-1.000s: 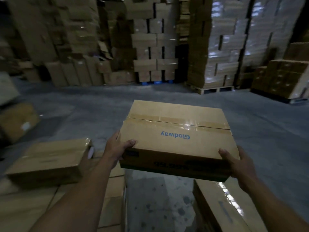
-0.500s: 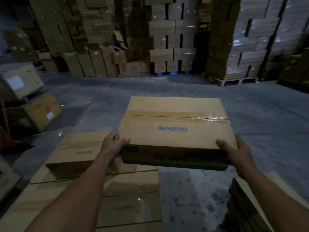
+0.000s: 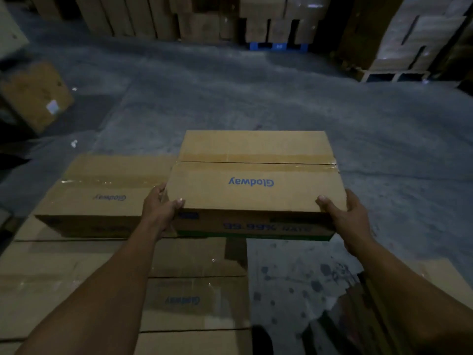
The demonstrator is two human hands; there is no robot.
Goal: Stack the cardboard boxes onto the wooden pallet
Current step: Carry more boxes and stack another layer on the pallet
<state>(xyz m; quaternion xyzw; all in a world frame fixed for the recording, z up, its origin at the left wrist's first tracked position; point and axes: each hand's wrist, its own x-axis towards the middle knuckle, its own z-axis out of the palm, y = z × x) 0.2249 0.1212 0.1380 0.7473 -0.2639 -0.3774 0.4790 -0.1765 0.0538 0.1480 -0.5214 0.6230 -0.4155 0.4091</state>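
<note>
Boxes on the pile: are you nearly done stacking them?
Done: a bottom layer of boxes carries one top box. In hand: the left hand and right hand grip the carried box beside it, not yet down. Left: placing it.

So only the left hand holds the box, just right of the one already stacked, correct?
No, both hands hold the held box: the head view shows the left hand at its near left corner and the right hand at its near right corner. It is just right of the stacked box.
</note>
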